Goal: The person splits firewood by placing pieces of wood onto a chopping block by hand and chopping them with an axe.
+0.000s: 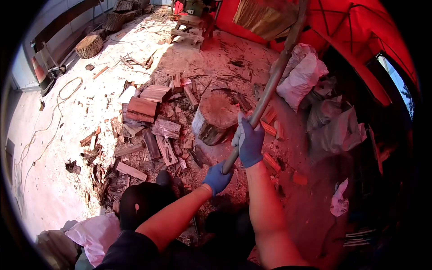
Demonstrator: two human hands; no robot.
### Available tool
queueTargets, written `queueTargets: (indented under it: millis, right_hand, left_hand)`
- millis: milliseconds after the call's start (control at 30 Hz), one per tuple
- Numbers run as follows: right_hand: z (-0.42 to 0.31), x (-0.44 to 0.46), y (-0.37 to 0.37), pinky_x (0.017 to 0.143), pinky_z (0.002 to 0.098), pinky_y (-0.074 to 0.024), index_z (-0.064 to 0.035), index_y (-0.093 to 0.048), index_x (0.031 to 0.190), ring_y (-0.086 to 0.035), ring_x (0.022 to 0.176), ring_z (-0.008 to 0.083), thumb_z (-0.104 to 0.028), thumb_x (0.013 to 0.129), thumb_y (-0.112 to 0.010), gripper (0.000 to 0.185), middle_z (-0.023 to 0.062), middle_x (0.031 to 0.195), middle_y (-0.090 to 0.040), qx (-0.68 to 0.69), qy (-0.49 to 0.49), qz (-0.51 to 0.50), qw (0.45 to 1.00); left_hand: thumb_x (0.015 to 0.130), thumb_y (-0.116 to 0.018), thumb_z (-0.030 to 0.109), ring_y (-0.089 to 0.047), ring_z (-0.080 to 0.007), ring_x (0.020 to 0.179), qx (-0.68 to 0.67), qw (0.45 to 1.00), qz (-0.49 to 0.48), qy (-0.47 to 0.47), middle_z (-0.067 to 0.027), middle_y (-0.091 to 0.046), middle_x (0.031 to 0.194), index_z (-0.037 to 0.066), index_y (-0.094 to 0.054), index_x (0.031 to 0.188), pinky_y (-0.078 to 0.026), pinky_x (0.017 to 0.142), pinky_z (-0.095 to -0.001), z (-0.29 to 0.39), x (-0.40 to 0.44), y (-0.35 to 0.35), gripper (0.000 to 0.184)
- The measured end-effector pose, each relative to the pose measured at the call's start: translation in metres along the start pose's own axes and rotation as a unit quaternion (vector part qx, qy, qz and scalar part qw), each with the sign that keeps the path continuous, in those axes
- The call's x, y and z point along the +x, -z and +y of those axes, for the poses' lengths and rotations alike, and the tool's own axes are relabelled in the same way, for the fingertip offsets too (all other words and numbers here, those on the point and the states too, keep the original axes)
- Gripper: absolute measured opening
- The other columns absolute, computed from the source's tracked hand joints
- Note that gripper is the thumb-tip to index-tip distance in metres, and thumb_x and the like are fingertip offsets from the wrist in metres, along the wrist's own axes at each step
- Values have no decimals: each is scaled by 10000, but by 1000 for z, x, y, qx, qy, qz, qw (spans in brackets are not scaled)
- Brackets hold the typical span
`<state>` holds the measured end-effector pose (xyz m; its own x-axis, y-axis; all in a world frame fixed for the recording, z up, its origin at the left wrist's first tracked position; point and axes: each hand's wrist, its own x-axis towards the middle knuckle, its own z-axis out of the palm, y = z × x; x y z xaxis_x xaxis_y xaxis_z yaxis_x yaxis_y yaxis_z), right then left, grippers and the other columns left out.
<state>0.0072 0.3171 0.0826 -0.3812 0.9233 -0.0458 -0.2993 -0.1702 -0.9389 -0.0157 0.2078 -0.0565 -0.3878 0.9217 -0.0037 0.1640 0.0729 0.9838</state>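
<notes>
Both my hands, in blue and white gloves, are wrapped round a long axe handle [275, 81] that slants up to the right. My left hand [218, 178] grips its lower end, and my right hand [249, 138] holds it further up. A thick piece of split log [263, 19] appears raised at the handle's upper end; the axe head itself cannot be made out. Beyond my hands, an upright chopping block [219, 110] stands on the floor. Split firewood [141, 109] lies heaped to its left.
White sacks [302, 74] and grey sacks [337, 128] stand at the right under a red canopy [360, 27]. Another pale sack [96, 236] is at my lower left. A cord [58, 105] runs along the left floor, near a traffic cone [39, 74]. A round log [89, 46] lies farther back.
</notes>
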Motion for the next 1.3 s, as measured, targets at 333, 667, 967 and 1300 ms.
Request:
queueTargets:
  millis: [333, 667, 967, 1300]
  right_hand:
    - [212, 16, 93, 460, 396, -495, 21, -574, 935, -577, 490, 253, -225, 845, -660, 276, 112, 656, -593, -325, -176, 137, 919]
    - [266, -11, 138, 411, 369, -436, -94, -557, 851, -471, 437, 180, -199, 910, -643, 148, 24, 577, -457, -107, -420, 68, 899]
    - [124, 36, 146, 425, 289, -411, -87, -579, 963, -429, 437, 110, -250, 951, -629, 170, -42, 557, -404, 164, -421, -35, 891]
    - [108, 17, 139, 435, 285, -430, -108, -558, 912, -487, 478, 75, -201, 947, -623, 119, -48, 608, -483, -191, -306, -13, 932]
  left_hand:
    - [782, -707, 211, -619, -161, 603, -87, 933, -98, 335, -71, -662, 706, 23, -691, 911, -492, 550, -317, -147, -76, -59, 228]
    - [790, -671, 277, -669, -253, 772, -60, 909, -40, 410, -152, -672, 845, 0, -599, 1036, -529, 676, -395, -140, -119, -69, 378]
    - [923, -628, 356, -637, -238, 863, -183, 940, -222, 183, -152, -640, 972, 29, -395, 1395, -505, 766, -345, 64, -84, 5, 620]
    - [933, -656, 251, -607, -116, 828, 112, 993, -13, 46, -62, -668, 929, 59, -513, 1345, -505, 747, -291, 43, -25, 234, 477]
